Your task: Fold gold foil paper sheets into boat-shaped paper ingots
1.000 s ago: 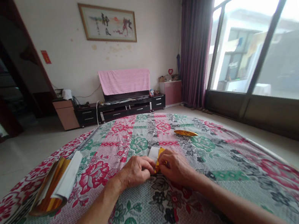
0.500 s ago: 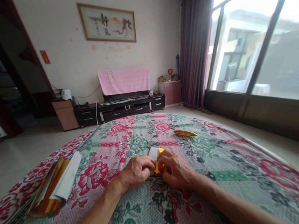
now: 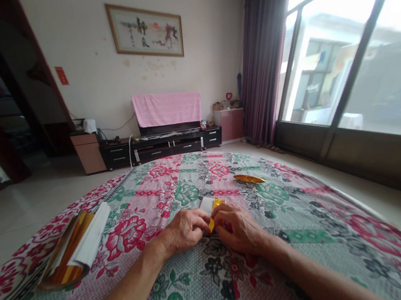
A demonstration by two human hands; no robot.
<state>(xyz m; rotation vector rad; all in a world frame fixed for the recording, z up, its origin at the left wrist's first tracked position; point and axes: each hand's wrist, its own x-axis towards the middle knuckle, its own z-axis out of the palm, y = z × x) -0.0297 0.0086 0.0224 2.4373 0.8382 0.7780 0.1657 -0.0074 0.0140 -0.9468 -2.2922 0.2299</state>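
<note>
Both hands meet over the middle of a flowered tablecloth [image 3: 185, 173]. Between them is a small sheet of gold foil paper [image 3: 212, 223] with a white side [image 3: 206, 205] showing. My left hand [image 3: 187, 229] pinches its left edge, fingers curled. My right hand [image 3: 237, 225] is closed on its right part and covers much of it. Beyond the hands, to the right, lies a pointed, boat-shaped folded gold paper piece [image 3: 249, 178]. A stack of gold and white foil paper sheets [image 3: 76, 247] rests at the left, partly curled.
Across the room, a pink cloth [image 3: 167, 106] covers a screen on a low black cabinet [image 3: 169, 147]. A glass window wall [image 3: 364, 64] and a purple curtain [image 3: 261, 56] stand at the right. The round table's edge curves away in front.
The gold part of the sheet between my hands has shifted and shows more at the top, less at the bottom. Both hands stay almost in place.
</note>
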